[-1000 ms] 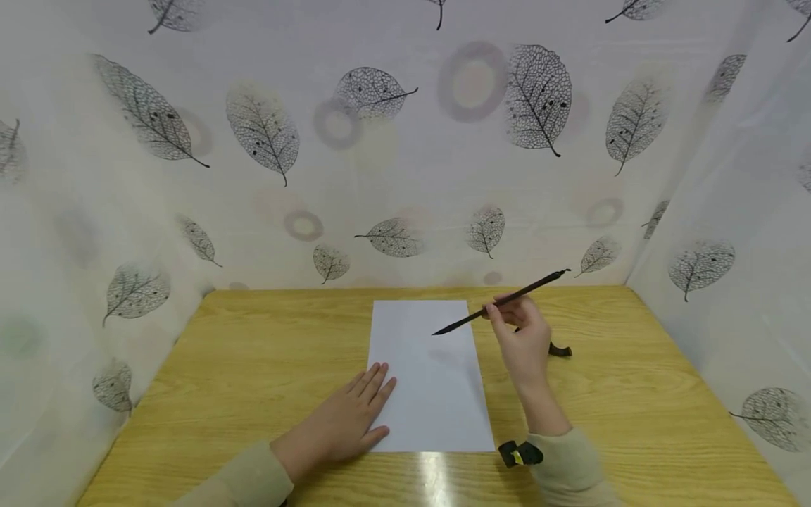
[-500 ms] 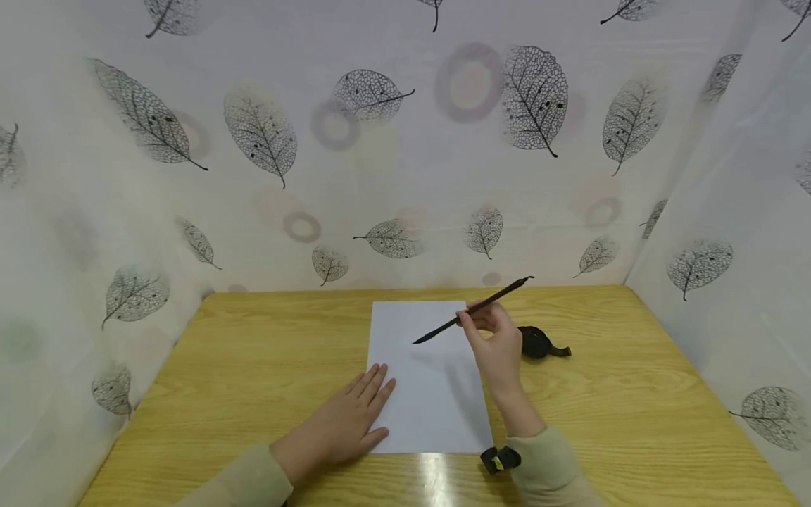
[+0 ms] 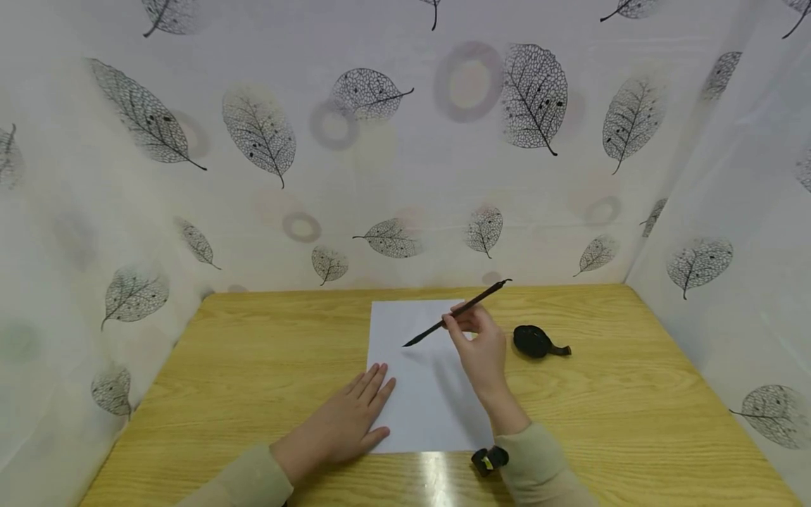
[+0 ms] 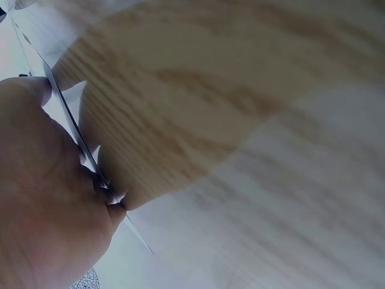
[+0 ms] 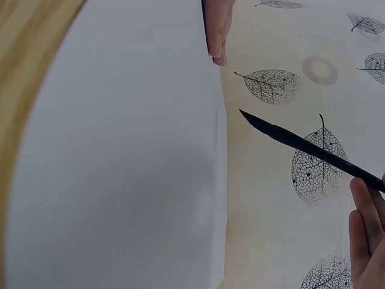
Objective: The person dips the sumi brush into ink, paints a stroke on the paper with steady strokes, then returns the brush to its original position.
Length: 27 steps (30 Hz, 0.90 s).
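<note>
A blank white sheet of paper [image 3: 418,394] lies on the wooden table in the head view. My left hand [image 3: 351,415] rests flat on its left edge, fingers spread and straight. In my right hand [image 3: 478,348], thumb and fingers pinch a dark writing brush [image 3: 469,303] by its handle. The brush slants, its dark pointed tip over the upper middle of the paper. The right wrist view shows the brush [image 5: 295,141] with its tip apart from the sheet [image 5: 120,150]. To the right of that hand sits a black ink dish [image 3: 531,341] with a short handle.
The yellow wood-grain table [image 3: 266,352] reaches back to a pale curtain [image 3: 393,162] printed with leaves, which also hangs at both sides. A black strap with a small device [image 3: 490,460] is at the right wrist.
My right hand has moved left and slightly down with the brush, bringing the tip further over the paper. The ink dish has come into full view. My left hand stays in place.
</note>
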Each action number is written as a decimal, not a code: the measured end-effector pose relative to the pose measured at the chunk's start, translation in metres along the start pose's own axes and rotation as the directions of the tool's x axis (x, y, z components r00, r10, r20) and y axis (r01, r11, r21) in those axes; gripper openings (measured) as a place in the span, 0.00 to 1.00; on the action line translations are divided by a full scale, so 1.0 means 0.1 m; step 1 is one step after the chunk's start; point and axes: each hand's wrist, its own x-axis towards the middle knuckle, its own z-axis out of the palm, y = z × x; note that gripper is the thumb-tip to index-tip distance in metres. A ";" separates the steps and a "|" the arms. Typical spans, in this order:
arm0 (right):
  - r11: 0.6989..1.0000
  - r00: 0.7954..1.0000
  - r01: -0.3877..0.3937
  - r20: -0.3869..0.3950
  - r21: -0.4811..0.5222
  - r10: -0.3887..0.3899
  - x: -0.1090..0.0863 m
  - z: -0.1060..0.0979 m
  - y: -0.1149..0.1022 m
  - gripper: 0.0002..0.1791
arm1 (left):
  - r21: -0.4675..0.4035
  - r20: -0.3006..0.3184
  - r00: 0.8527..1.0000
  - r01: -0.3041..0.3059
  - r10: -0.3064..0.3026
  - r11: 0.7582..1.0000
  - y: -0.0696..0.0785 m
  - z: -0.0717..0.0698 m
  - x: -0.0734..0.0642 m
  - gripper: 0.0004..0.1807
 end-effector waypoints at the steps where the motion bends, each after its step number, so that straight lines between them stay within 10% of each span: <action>1: 1.000 1.000 -0.006 0.002 -0.002 0.006 0.00 0.01 0.00 0.07 | 0.001 -0.001 1.000 0.001 -0.001 1.000 0.00 0.00 0.00 0.42; 27: 0.988 0.994 -0.065 0.080 -0.141 0.077 -0.09 0.20 0.01 0.08 | -0.002 0.022 1.000 0.008 -0.008 1.000 -0.01 0.02 0.04 0.42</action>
